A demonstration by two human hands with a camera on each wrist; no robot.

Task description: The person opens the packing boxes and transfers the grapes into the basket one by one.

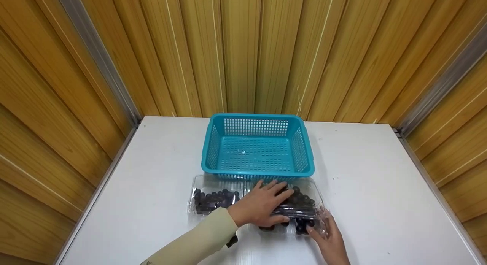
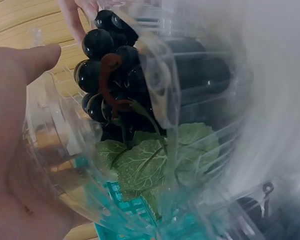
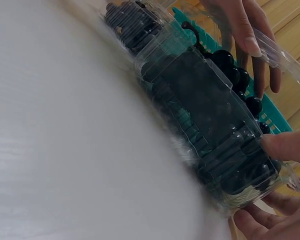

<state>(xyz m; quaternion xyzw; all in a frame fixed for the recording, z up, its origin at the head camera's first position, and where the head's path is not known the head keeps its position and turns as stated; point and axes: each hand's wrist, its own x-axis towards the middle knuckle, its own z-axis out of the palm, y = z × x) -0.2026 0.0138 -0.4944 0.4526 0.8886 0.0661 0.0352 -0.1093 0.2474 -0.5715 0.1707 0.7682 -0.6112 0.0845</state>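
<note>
A clear plastic clamshell box [image 1: 298,212] of dark grapes [image 1: 300,199] lies in front of the blue basket, its lid raised toward it. Over the lid, my left hand [image 1: 260,205] is spread with straight fingers. My right hand [image 1: 331,244] grips the box's right end, thumb [image 3: 285,145] on the near side and fingers underneath. The left wrist view shows a brown stem [image 2: 107,82] and a green leaf [image 2: 142,162] among the grapes, seen partly through plastic.
Left of this box sits another clear box [image 1: 217,180] with dark grapes. The blue perforated basket [image 1: 258,173] stands just behind both on the white table [image 1: 152,204]. Wood-patterned walls [image 1: 243,52] border the table at the back and sides.
</note>
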